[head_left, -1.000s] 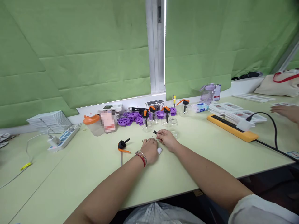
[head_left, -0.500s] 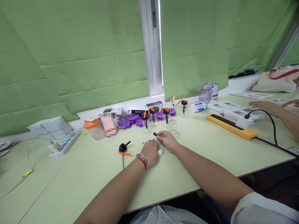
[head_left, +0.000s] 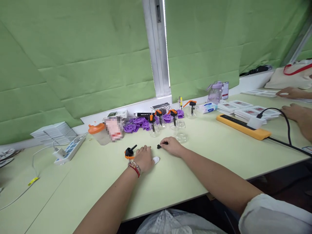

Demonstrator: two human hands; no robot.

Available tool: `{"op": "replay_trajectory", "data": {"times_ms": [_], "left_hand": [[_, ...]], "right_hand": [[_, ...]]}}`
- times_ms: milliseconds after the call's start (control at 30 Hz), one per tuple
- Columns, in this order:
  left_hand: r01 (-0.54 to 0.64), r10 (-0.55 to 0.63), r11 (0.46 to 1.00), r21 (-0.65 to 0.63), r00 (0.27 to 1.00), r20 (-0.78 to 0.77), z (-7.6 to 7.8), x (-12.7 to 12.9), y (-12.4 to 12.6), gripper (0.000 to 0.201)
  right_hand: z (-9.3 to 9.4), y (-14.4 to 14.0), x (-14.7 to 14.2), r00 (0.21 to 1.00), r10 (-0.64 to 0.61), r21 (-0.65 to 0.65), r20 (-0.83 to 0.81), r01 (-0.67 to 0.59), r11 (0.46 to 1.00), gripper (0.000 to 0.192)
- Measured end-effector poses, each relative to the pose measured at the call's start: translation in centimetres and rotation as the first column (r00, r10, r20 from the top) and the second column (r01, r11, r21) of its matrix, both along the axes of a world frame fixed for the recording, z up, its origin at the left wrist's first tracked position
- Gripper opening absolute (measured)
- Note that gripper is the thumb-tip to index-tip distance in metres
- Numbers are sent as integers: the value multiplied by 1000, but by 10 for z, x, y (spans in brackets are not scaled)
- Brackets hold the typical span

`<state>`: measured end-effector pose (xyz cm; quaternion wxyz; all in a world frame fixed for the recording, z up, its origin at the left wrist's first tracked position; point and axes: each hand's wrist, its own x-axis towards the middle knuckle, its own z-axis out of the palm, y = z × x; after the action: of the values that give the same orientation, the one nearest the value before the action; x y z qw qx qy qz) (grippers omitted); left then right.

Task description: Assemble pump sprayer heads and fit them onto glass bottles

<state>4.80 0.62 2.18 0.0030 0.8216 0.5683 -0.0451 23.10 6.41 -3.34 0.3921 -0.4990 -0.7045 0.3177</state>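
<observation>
On the pale green table (head_left: 219,152), my right hand (head_left: 172,148) pinches a small black part (head_left: 159,146); my left hand (head_left: 143,157) rests loosely curled beside a black-and-orange pump cap (head_left: 128,152). No writing is legible.

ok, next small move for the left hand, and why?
Probably close the left hand on the black-and-orange cap: its fingers lie right beside the cap on the table, apparently not gripping it, while the right hand already pinches a small black part.

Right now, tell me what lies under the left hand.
The left hand rests on the table, beside the black-and-orange pump cap. Whatever sits beneath the palm is hidden.
</observation>
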Motion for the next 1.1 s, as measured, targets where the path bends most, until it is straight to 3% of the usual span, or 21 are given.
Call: {"op": "replay_trajectory", "data": {"times_ms": [233,400,567,833,1100], "left_hand": [[-9,9,998,58,1000,10,-4,2,-4,60],[29,-35,986,162,999,36,-2,11,-1,36],[-18,8,983,181,998,59,-3,8,7,19],[-176,162,979,99,978,133,-3,-19,17,38],[-74,71,994,81,997,36,-4,-13,12,43]], "right_hand": [[8,-4,1,999,-5,-24,38,6,1000,15],[9,-4,2,1000,24,-27,15,-23,999,15],[9,-4,3,999,25,-22,26,-25,999,14],[8,-3,3,1000,7,-46,22,-6,999,11],[5,0,3,1000,18,-36,6,-17,999,11]]}}
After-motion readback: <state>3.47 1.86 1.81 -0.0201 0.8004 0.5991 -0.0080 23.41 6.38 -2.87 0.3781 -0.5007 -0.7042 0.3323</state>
